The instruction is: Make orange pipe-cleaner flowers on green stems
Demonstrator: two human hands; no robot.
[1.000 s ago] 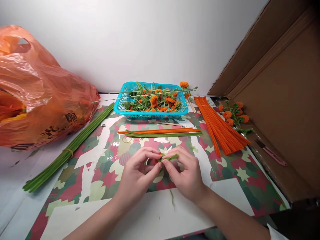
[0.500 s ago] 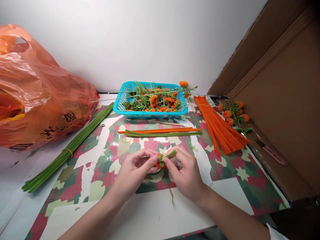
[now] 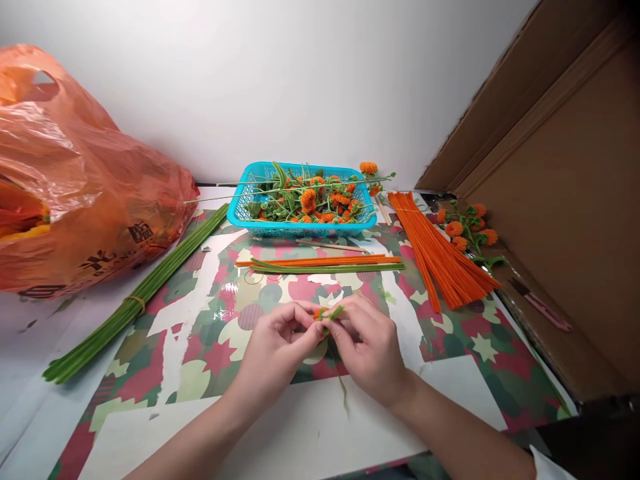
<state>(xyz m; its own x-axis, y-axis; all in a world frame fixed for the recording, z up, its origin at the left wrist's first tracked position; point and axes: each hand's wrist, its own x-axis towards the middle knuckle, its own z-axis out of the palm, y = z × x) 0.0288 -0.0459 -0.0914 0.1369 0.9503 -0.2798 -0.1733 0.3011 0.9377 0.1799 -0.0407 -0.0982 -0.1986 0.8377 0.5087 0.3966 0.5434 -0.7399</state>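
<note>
Between my two hands, over the middle of the patterned mat, is a small orange pipe-cleaner flower (image 3: 319,313) with a green pipe cleaner (image 3: 336,312) at its base. My left hand (image 3: 280,343) is closed, thumb and fingers pinching the flower from the left. On the other side, my right hand (image 3: 369,347) pinches the green pipe cleaner, whose short end sticks up past the fingertips. The fingers cover much of the flower. Just beyond them lie a few loose orange pipe cleaners (image 3: 320,261) and green pipe cleaners (image 3: 330,269).
A blue basket (image 3: 310,231) of orange flowers and green stems stands at the back. Green pipe cleaners (image 3: 150,287) lie bundled at left beside an orange plastic bag (image 3: 90,193). To the right are an orange bundle (image 3: 440,260), a flower stem (image 3: 467,230) and a pink-handled tool (image 3: 547,312).
My left thumb has moved inward, close to the right fingertips, and now covers more of the flower. Both hands still pinch the small piece in nearly the same place.
</note>
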